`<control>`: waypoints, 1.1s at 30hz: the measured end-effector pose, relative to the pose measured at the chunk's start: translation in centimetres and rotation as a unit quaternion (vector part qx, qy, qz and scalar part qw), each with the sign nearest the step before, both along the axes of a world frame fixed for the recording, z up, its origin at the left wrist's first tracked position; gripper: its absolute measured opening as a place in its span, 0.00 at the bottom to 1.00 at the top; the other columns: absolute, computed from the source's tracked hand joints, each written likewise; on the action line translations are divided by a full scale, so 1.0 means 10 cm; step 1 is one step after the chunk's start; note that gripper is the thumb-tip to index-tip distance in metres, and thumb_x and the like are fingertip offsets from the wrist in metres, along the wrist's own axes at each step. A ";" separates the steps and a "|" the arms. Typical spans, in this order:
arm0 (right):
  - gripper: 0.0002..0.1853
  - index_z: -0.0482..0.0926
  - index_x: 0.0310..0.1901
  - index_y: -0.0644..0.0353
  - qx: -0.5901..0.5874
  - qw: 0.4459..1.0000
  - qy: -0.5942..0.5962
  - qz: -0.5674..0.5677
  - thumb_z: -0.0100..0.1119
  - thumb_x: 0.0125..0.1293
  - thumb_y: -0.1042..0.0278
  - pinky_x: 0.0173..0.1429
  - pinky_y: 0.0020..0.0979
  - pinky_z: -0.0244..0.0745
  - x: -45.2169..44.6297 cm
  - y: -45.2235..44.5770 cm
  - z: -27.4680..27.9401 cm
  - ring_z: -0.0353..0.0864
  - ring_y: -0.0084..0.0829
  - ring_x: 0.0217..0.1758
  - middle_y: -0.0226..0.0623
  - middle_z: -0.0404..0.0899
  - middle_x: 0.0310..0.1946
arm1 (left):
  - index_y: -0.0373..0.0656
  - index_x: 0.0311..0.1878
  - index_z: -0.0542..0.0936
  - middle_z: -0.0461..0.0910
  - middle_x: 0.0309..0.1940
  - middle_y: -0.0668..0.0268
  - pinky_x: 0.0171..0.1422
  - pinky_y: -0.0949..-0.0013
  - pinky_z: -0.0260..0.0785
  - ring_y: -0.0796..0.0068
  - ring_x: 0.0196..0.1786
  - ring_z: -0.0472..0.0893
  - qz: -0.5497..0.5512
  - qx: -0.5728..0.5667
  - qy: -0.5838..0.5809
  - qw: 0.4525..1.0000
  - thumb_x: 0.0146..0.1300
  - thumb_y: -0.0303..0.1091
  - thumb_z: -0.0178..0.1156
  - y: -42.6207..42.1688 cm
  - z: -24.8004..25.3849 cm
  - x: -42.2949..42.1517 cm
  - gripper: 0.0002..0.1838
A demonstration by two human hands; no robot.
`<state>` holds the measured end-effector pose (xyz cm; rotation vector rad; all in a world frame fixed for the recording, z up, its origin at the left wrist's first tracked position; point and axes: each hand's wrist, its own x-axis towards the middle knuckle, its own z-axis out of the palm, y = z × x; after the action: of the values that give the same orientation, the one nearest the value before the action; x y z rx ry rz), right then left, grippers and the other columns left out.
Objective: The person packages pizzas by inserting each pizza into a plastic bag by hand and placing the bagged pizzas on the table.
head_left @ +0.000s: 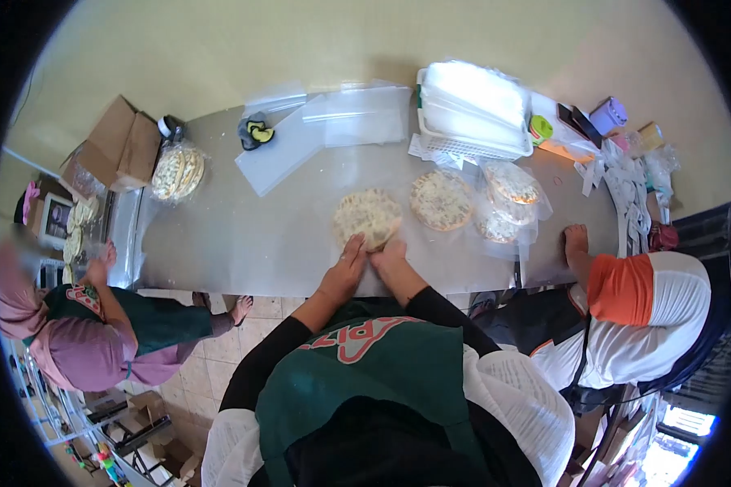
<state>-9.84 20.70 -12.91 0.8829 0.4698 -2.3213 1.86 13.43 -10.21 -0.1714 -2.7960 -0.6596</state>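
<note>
A round pale pizza [367, 217], seemingly in a clear plastic bag, lies on the metal table directly before me. My left hand [347, 266] is closed on its near edge, fingers over the top. Close beside it, my right hand [391, 261] is also closed at the near edge; its fingertips are partly hidden. Just to the right is another bagged pizza [441, 200]. Farther right, several more bagged pizzas [512, 185] are piled, overlapping one another.
Clear plastic bags [357, 118] and a dark and yellow cloth-like item [256, 131] lie at the back. A white basket [475, 146] holds plastic sheets. Stacked pizzas [178, 172] stand left near a cardboard box [120, 146]. People stand at both sides; one hand [576, 239] rests on the table.
</note>
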 end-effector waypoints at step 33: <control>0.12 0.72 0.43 0.65 0.546 0.488 0.680 0.045 0.47 0.56 0.79 0.49 0.38 0.70 -1.59 0.56 0.94 0.76 0.43 0.43 0.45 0.76 0.39 | 0.38 0.31 0.74 0.76 0.29 0.52 0.40 0.55 0.68 0.50 0.36 0.76 0.373 0.221 -0.129 0.892 0.67 0.40 0.46 -0.51 0.38 0.73 0.16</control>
<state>-25.71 26.27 -3.54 -0.9359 2.6651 -1.8447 9.11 8.28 -6.43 1.0836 -2.5188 -1.1126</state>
